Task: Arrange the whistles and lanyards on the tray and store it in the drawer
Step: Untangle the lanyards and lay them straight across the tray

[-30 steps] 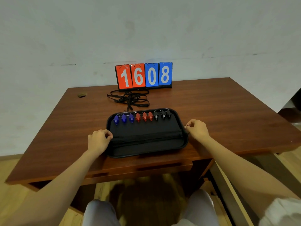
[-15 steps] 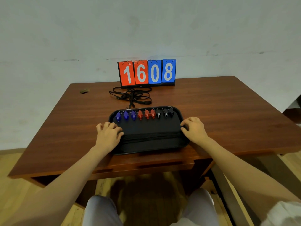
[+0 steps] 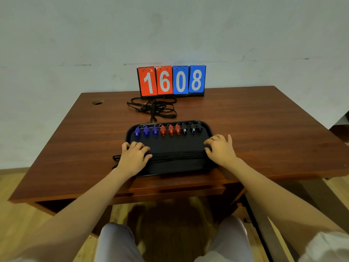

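Both forearms reach forward from the lower corners of the frame to the black tray (image 3: 175, 144), which sits near the front edge of a wooden desk (image 3: 264, 129). The left hand (image 3: 135, 157) lies palm down on the tray's left end, and the right hand (image 3: 221, 150) lies palm down on its right end. Neither hand is clenched. The fingers of each are spread and loosely bent, with the tips pressing on the tray floor and on the ends of a black lanyard bundle (image 3: 177, 155) stretched across the tray's middle between them. A cord loop (image 3: 116, 157) pokes out past the tray's left rim beside the left wrist. Along the tray's far rim runs a row of three blue whistles (image 3: 146, 131), three red whistles (image 3: 171, 129) and three black whistles (image 3: 192, 128). Just behind the tray lie loose lanyards (image 3: 154, 108) in a tangle, and behind those stands a flip scoreboard (image 3: 171, 81) reading 1608. The drawer front (image 3: 179, 186) shows below the tray's near side.
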Available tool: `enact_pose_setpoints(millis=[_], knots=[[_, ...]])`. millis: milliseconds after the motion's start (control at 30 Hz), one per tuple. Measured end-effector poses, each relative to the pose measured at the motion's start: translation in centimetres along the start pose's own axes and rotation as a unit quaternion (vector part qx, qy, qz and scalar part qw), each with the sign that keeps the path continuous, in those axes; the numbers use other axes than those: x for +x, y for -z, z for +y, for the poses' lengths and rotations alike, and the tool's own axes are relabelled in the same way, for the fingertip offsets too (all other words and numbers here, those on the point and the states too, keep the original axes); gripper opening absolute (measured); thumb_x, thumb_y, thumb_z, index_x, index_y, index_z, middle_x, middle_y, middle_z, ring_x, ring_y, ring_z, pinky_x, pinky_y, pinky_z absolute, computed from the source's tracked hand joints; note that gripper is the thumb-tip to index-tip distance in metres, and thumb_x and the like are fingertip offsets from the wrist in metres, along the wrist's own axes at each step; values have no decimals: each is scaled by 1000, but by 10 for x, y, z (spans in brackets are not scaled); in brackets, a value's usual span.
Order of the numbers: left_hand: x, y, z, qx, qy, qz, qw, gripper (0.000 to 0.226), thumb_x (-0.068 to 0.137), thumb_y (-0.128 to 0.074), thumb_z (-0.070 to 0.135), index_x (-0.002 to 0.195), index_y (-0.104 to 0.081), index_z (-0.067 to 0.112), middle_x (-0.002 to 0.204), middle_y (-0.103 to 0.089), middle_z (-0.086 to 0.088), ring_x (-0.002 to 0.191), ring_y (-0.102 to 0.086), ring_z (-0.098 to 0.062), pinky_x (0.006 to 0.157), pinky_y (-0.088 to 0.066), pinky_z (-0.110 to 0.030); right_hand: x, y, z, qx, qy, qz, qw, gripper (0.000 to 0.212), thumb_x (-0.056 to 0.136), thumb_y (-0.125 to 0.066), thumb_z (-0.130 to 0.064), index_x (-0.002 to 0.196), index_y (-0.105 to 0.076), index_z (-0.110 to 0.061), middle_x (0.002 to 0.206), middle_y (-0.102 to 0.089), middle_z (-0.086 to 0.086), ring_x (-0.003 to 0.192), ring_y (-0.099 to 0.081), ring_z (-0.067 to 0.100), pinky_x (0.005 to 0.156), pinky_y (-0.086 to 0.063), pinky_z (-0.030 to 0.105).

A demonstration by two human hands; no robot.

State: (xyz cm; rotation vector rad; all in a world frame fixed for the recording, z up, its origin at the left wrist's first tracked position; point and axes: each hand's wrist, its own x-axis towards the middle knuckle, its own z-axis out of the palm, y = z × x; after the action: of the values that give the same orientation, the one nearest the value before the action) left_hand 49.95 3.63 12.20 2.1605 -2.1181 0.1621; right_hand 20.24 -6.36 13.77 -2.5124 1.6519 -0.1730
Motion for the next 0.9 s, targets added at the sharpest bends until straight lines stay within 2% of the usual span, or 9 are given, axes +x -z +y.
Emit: enact_pose_setpoints(millis=[200, 400, 533, 633, 733, 900], knots=[[39, 14, 7, 9, -5, 2, 1000, 38, 96, -41, 42, 126, -54, 22, 127, -53, -1, 123, -42, -22, 102, -19, -40, 35, 12, -29, 27, 32, 16, 999, 31, 96, -46, -26, 125, -56, -20, 133, -53, 2, 135, -33, 23, 117, -11, 52], [97, 32, -9, 1, 25, 16, 1000, 31, 96, -43, 30, 122, -57, 20, 123, -53, -4, 119, -43, -25, 102, -22, -43, 96, 31, -68, 35, 87, 35, 995, 33, 94, -47, -24, 126, -55, -17, 129, -55, 6, 127, -41, 26, 109, -30, 42], [137, 36, -36, -1, 31, -32, 999, 29, 94, -45, 20, 120, -58, 19, 125, -52, -7, 119, -41, -27, 100, -29, -42, 144, 35, -98, 49, 110, 18, 993, 33, 94, -49, -23, 125, -56, -15, 124, -57, 7, 117, -50, 25, 98, -44, 41], [164, 29, -53, 6, 27, -85, 996, 34, 91, -51, 16, 125, -55, 16, 130, -49, -10, 122, -40, -30, 99, -36, -43, 178, 29, -119, 85, 96, -30, 991, 26, 94, -50, -23, 115, -61, -14, 116, -59, 7, 106, -55, 24, 89, -49, 39], [186, 15, -65, 5, 25, -109, 994, 36, 91, -50, 18, 128, -53, 16, 131, -48, -11, 122, -39, -31, 98, -35, -44, 209, 15, -138, 106, 64, -83, 989, 20, 92, -52, -27, 102, -62, -12, 107, -64, 7, 97, -60, 24, 81, -52, 37], [214, -15, -82, -14, 36, -106, 994, 45, 93, -44, 15, 138, -40, 16, 138, -40, -11, 127, -34, -32, 100, -33, -44, 239, -20, -160, 74, 53, -102, 991, 37, 89, -57, -43, 101, -59, -9, 104, -62, 9, 98, -59, 27, 75, -47, 36]])
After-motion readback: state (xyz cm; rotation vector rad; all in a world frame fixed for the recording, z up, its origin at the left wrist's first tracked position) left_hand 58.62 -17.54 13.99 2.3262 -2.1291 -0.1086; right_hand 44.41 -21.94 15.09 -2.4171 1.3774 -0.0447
